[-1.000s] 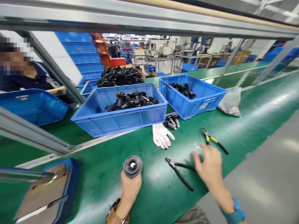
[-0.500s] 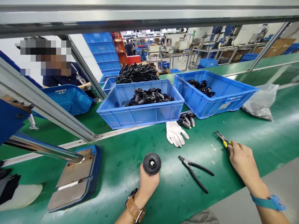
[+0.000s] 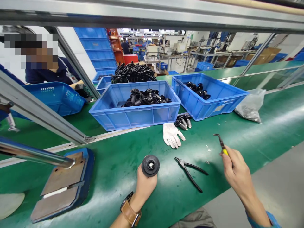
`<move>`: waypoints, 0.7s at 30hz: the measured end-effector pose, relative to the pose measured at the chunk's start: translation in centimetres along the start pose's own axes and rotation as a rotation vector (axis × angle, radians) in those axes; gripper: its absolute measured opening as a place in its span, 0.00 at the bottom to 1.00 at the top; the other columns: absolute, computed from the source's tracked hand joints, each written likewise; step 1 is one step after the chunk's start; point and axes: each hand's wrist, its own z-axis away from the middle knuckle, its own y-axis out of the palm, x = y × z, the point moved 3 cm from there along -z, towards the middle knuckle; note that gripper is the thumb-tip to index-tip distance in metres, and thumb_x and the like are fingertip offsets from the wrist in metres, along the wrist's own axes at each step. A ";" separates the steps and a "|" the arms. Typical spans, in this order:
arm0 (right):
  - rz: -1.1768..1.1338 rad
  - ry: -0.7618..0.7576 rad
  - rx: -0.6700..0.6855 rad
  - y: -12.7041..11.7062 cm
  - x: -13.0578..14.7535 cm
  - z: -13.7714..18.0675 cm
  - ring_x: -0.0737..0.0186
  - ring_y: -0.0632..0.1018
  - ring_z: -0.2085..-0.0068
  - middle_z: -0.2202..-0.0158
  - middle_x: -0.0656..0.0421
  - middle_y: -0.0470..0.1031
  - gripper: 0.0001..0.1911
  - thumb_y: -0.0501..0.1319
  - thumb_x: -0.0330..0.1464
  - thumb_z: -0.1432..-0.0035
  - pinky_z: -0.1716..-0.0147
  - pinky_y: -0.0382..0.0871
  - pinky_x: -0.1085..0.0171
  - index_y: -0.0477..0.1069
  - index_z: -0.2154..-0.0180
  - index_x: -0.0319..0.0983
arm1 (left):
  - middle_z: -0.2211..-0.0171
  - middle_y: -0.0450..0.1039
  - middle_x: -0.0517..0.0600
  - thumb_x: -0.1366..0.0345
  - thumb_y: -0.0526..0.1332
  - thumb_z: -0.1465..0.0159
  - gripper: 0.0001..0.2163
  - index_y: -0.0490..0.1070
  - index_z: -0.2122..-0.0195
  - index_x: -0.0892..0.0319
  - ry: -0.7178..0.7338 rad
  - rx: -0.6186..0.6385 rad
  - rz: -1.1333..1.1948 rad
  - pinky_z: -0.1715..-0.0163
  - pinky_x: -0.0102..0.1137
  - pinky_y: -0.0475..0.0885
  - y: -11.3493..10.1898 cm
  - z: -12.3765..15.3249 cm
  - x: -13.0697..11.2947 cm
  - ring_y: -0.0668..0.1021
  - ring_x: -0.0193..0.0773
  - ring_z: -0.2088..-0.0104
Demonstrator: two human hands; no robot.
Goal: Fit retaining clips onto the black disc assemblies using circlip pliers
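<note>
The left hand (image 3: 146, 185) wraps the black part (image 3: 150, 165) below its round end, seemingly so that end faces up, above the green table (image 3: 114, 164); the right hand (image 3: 237, 167) grips the yellow-handled pliers (image 3: 222, 145), bent tips free; black-handled pliers (image 3: 183, 163) lie between, presumably for easy reach.

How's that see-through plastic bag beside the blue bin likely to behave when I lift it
The see-through plastic bag is probably floppy, judging by its creased film. The small grayish parts gathered at its bottom would likely shift, and may make it bottom-heavy.
</note>
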 end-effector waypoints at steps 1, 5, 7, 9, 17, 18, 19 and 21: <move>-0.096 -0.061 0.072 -0.2 2.1 0.6 0.55 0.78 0.55 0.54 0.51 0.74 0.19 0.49 0.39 0.28 0.55 0.71 0.59 0.67 0.42 0.42 | 0.63 0.84 0.58 0.63 0.70 0.49 0.13 0.80 0.63 0.62 0.018 -0.002 -0.014 0.49 0.47 0.77 0.0 0.0 -0.1 0.84 0.52 0.59; -0.288 -0.280 0.323 0.5 10.0 3.3 0.57 0.78 0.57 0.54 0.51 0.72 0.17 0.57 0.33 0.31 0.60 0.74 0.62 0.65 0.42 0.44 | 0.66 0.83 0.55 0.66 0.67 0.46 0.09 0.78 0.63 0.60 0.088 0.035 -0.047 0.54 0.42 0.79 0.0 0.2 -0.3 0.83 0.48 0.62; -0.298 -0.285 0.399 1.5 12.6 4.4 0.57 0.78 0.57 0.54 0.52 0.72 0.13 0.55 0.32 0.31 0.60 0.74 0.62 0.64 0.46 0.43 | 0.68 0.81 0.52 0.67 0.65 0.45 0.07 0.77 0.65 0.59 0.111 0.070 -0.066 0.57 0.39 0.79 -0.1 0.2 -0.4 0.82 0.46 0.63; -0.243 -0.278 0.433 2.5 14.2 5.1 0.56 0.77 0.58 0.55 0.52 0.72 0.11 0.54 0.32 0.31 0.61 0.74 0.60 0.64 0.48 0.42 | 0.67 0.80 0.52 0.68 0.64 0.45 0.07 0.76 0.64 0.59 0.126 0.074 -0.091 0.57 0.38 0.78 -0.2 0.1 -0.6 0.82 0.44 0.64; -0.084 -0.317 0.454 4.6 15.4 5.8 0.53 0.72 0.61 0.60 0.54 0.68 0.10 0.53 0.33 0.30 0.63 0.68 0.56 0.62 0.49 0.40 | 0.65 0.80 0.52 0.71 0.61 0.46 0.09 0.74 0.64 0.59 0.134 0.055 -0.118 0.58 0.36 0.76 -0.3 -0.3 -1.5 0.80 0.43 0.64; -0.083 -0.319 0.454 4.7 15.5 5.8 0.53 0.72 0.61 0.59 0.54 0.68 0.10 0.53 0.33 0.30 0.63 0.68 0.56 0.62 0.49 0.40 | 0.65 0.79 0.52 0.71 0.61 0.46 0.09 0.74 0.64 0.58 0.134 0.057 -0.121 0.58 0.36 0.76 -0.3 -0.3 -1.5 0.80 0.43 0.64; -0.083 -0.320 0.451 4.7 15.5 5.8 0.53 0.72 0.61 0.60 0.54 0.68 0.10 0.53 0.33 0.30 0.63 0.67 0.57 0.62 0.49 0.40 | 0.66 0.79 0.52 0.72 0.61 0.46 0.09 0.74 0.64 0.58 0.134 0.062 -0.124 0.58 0.36 0.76 -0.3 -0.3 -1.5 0.80 0.43 0.64; -0.087 -0.320 0.436 4.6 15.5 5.8 0.53 0.72 0.61 0.60 0.54 0.68 0.10 0.53 0.33 0.30 0.63 0.67 0.57 0.62 0.49 0.40 | 0.66 0.78 0.51 0.72 0.60 0.46 0.08 0.73 0.65 0.58 0.136 0.069 -0.134 0.59 0.35 0.76 -0.4 -0.3 -1.4 0.79 0.42 0.65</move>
